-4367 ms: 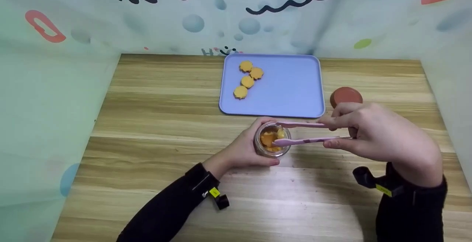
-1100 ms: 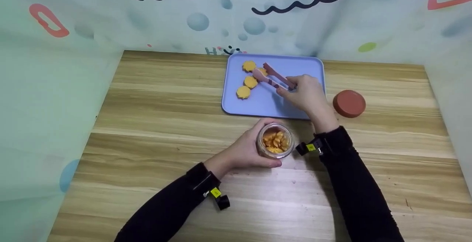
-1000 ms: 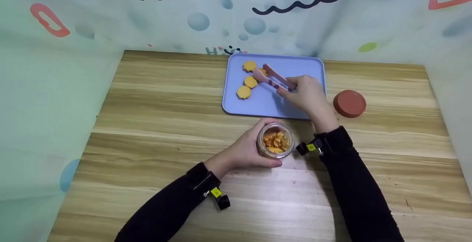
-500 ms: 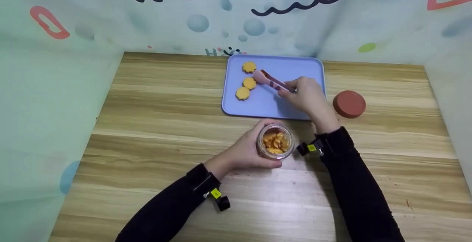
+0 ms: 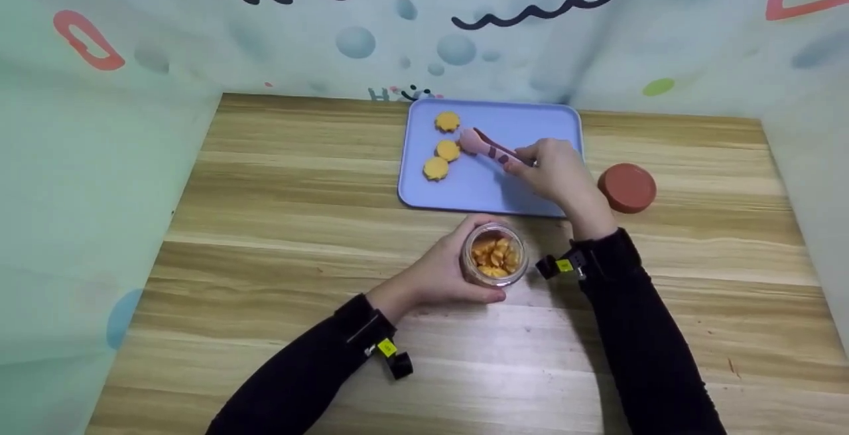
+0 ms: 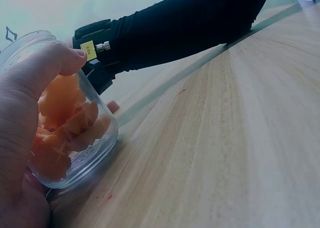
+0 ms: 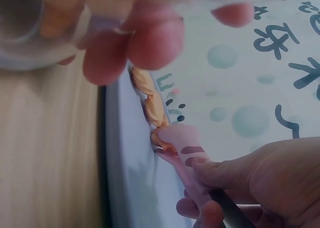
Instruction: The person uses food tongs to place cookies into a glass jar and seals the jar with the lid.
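My left hand [image 5: 441, 269] grips a clear jar [image 5: 496, 283], its fingers curled around the side. Orange-yellow scalloped cookies [image 5: 496, 254] lie inside the jar. Over the blue tray, my right hand [image 5: 557, 168] holds a pair of pink tongs [image 5: 489, 148] between thumb and fingers. In the right wrist view the tongs' tips close around a cookie [image 7: 165, 138]; the tongs mostly hide it in the head view. Left of the tips, three cookies lie on the tray: one at the back [image 5: 447, 121], a middle one [image 5: 448, 150], and a front one [image 5: 436, 168].
The blue tray [image 5: 517, 197] stands at the back of the wooden table [image 5: 285, 189], against a printed cloth backdrop [image 5: 285, 44]. To the right of the tray lies a round reddish-brown lid [image 5: 627, 187]. The jar is just in front of the tray.
My right hand swung from the jar to the tray with the tongs. The tongs' tips then came together on a cookie and shifted slightly right with it. The left hand stays on the jar.
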A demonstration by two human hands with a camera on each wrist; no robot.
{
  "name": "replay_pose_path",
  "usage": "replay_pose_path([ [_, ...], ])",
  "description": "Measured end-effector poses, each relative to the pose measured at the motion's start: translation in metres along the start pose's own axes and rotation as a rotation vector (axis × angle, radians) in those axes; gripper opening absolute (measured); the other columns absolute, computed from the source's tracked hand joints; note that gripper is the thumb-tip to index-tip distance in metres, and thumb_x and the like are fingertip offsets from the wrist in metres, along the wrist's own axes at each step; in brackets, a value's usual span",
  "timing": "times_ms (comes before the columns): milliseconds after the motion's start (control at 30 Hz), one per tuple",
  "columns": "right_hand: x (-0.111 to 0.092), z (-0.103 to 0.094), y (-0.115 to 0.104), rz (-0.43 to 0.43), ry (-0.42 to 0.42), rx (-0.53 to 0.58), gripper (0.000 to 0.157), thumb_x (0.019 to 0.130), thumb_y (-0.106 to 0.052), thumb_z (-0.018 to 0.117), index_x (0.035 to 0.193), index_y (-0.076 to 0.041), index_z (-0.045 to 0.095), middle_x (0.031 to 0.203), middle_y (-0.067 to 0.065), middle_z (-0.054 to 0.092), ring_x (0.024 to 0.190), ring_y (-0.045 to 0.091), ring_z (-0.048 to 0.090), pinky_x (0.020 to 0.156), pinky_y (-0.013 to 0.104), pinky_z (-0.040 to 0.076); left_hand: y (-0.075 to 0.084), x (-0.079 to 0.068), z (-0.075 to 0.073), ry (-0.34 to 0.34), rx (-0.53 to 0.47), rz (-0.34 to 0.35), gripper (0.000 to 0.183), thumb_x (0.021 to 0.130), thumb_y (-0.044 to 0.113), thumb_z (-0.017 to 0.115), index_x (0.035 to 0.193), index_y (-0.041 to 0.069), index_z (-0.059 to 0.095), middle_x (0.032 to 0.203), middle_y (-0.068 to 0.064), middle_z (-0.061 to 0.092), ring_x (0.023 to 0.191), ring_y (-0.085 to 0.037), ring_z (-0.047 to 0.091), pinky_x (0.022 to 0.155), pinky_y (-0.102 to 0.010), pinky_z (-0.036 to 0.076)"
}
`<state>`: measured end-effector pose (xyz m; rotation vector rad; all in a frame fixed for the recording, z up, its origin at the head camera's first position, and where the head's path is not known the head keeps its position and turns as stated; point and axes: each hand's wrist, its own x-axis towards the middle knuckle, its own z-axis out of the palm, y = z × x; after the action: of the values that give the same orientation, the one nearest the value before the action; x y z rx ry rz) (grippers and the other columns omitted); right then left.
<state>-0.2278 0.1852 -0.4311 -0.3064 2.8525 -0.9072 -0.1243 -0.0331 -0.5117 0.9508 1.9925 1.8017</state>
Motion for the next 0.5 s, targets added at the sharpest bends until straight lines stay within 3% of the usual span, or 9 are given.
replay_pose_path([
  [200,-0.004,-0.013,-0.005,-0.058,0.055,0.030,0.032,0.096,-0.030,0.070,0.118,-0.008,0.076,0.104,0.020,0.071,0.065,0.022,0.059,0.058,0.029,0.040,0.001,0.000,-0.001,0.001,0.002,-0.027,0.100,0.067,0.026,0.096,0.146,0.025,0.037,0.143,0.008,0.050,0.131,-0.012,0.049,0.116,-0.034,0.036],
  [333,-0.016,-0.032,-0.012,-0.099,0.095,0.112,0.032,0.096,-0.032,0.070,0.119,-0.010,0.076,0.097,0.014,0.068,0.051,0.016,0.059,0.047,0.023,0.041,0.008,-0.001,0.000,0.001,0.016,-0.055,0.101,0.067,0.021,0.096,0.148,0.020,0.036,0.142,0.003,0.051,0.130,-0.013,0.049,0.116,-0.035,0.036],
  [500,-0.043,-0.058,-0.023,-0.196,0.055,0.212,0.030,0.096,-0.032,0.071,0.120,-0.015,0.075,0.090,0.007,0.064,0.047,0.014,0.057,0.037,0.023,0.040,0.018,-0.002,0.000,-0.009,0.006,-0.069,0.098,0.069,0.021,0.095,0.147,0.017,0.036,0.141,0.002,0.052,0.130,-0.014,0.050,0.116,-0.035,0.036],
])
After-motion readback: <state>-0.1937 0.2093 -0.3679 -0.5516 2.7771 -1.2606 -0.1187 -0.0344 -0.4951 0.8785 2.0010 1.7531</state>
